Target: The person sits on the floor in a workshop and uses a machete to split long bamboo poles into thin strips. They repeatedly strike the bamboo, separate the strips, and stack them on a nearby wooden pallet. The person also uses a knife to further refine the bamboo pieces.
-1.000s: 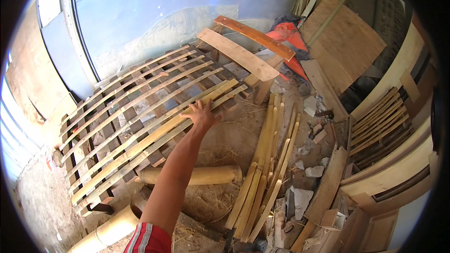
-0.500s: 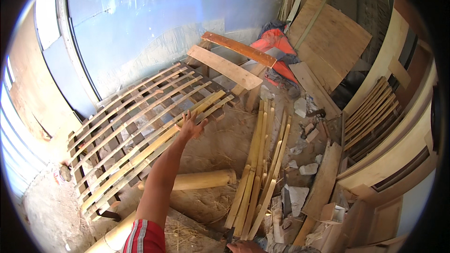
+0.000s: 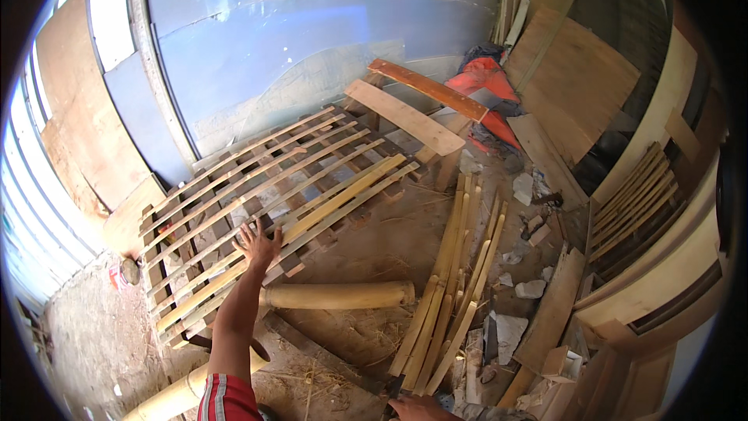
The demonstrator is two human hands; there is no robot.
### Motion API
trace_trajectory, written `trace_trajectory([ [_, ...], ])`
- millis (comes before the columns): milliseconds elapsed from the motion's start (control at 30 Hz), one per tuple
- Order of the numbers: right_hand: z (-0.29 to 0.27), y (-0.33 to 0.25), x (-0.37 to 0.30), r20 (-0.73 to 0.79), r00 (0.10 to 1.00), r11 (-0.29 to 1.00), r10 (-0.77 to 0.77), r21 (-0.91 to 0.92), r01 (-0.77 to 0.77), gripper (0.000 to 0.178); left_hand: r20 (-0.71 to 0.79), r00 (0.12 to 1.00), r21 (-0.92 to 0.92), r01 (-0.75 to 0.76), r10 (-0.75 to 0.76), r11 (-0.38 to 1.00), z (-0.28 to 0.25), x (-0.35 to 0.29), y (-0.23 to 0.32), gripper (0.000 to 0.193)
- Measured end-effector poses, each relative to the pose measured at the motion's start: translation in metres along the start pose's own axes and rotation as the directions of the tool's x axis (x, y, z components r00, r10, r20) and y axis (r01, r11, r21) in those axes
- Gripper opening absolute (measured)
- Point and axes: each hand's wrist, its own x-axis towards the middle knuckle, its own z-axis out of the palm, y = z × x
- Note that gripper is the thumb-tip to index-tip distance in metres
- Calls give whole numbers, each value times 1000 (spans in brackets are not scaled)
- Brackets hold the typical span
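Observation:
My left hand [image 3: 257, 245] lies over the lower part of a slatted frame, its fingers spread, touching a yellow bamboo slat [image 3: 343, 196]. That slat runs beside several thinner bamboo slats [image 3: 269, 152] laid across darker wooden bars. At the bottom edge my right hand [image 3: 421, 408] is only partly in view, closed round a dark, narrow tool [image 3: 392, 391] whose kind I cannot make out. Just beyond it lies a bundle of split bamboo strips [image 3: 446, 281] on the ground.
Thick bamboo poles [image 3: 339, 296] [image 3: 187, 386] lie near my left arm. Two boards [image 3: 405, 115] [image 3: 428, 90] rest at the frame's far end. Rubble [image 3: 510, 335] and planks [image 3: 549, 308] line the right side. A blue wall [image 3: 312, 23] stands behind.
My left hand has moved left and nearer along the slats. The whole view has shifted, so the scene sits further right. My right hand remains at the bottom edge.

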Motion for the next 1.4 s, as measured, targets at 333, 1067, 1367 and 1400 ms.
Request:
trace_trajectory([
  [333, 5, -6, 12, 96, 995, 996, 36, -86, -28, 60, 53, 998, -9, -43, 44, 999, -3, -6, -6, 121],
  [1067, 5, -41, 37, 155, 982, 908, -109, -385, 162, 60, 46, 986, 99, -162, 158, 982, -14, -106, -139, 104],
  [1367, 19, -49, 31, 88, 984, 943, -155, -285, 174, 51, 25, 966, 102, -260, 258, 960, -10, -110, -155, 113],
  [1400, 20, -47, 31, 89, 985, 943, -146, -288, 166, 51, 46, 967, 114, -256, 252, 960, -13, -110, -152, 113],
])
